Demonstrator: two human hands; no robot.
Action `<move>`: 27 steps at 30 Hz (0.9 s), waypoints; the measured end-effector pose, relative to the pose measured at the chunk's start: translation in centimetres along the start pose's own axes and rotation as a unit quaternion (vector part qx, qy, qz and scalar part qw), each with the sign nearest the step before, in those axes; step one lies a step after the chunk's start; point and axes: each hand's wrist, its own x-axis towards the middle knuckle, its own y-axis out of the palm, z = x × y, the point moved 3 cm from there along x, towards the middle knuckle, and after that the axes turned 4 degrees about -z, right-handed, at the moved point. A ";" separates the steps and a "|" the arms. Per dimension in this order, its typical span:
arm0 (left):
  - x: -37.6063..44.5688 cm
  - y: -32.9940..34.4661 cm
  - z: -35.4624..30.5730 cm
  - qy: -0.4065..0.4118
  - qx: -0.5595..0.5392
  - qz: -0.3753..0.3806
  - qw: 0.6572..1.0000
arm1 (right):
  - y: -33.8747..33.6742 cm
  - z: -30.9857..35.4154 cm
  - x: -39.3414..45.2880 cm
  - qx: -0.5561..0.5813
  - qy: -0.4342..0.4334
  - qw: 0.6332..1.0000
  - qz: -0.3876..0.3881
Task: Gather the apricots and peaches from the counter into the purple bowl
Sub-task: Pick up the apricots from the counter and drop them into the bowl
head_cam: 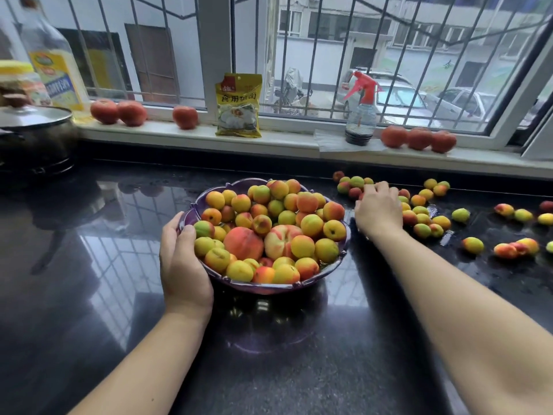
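The left hand [182,265] grips the near-left rim of the purple bowl [336,265], thumb over the edge and fingers hidden beneath the wall. The bowl stands on the dark counter [89,265], heaped with apricots [311,225] and two larger peaches [243,242]; its base is lost in reflection. The right hand [378,209] lies back-up over a cluster of loose apricots [422,218] just right of the bowl; its fingertips curl down out of sight, so it cannot be told whether it holds any fruit. More fruit [472,245] is scattered towards the right edge, where some pieces are cut off. On the sill stand tomatoes [118,111], a yellow packet [238,104] printed with Chinese characters, only partly legible, and a spray bottle [361,110] with a red trigger. At far left, an oil bottle [52,59] with blurred label text, a yellow-lidded jar [19,82] and a lidded pot [36,139] are partly cut off.
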 end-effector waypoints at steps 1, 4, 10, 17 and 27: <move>0.0 0.0 0.0 0.001 0.001 0.001 1.000 | 0.3 0.0 0.4 -0.010 0.005 1.000 -0.007; 0.0 0.0 -0.1 0.005 0.002 0.000 1.000 | 0.8 0.4 0.7 -0.033 0.003 0.999 -0.029; -0.1 0.0 -0.3 0.005 0.010 -0.006 1.000 | 0.6 0.5 0.5 -0.046 -0.024 0.998 -0.048; 0.0 0.0 -0.3 -0.001 -0.001 -0.015 1.000 | -5.5 0.9 -2.8 0.226 0.036 0.973 -0.044; -0.1 0.0 -0.5 -0.001 0.019 -0.010 1.000 | -14.1 6.9 -13.0 0.320 -0.194 0.927 -0.014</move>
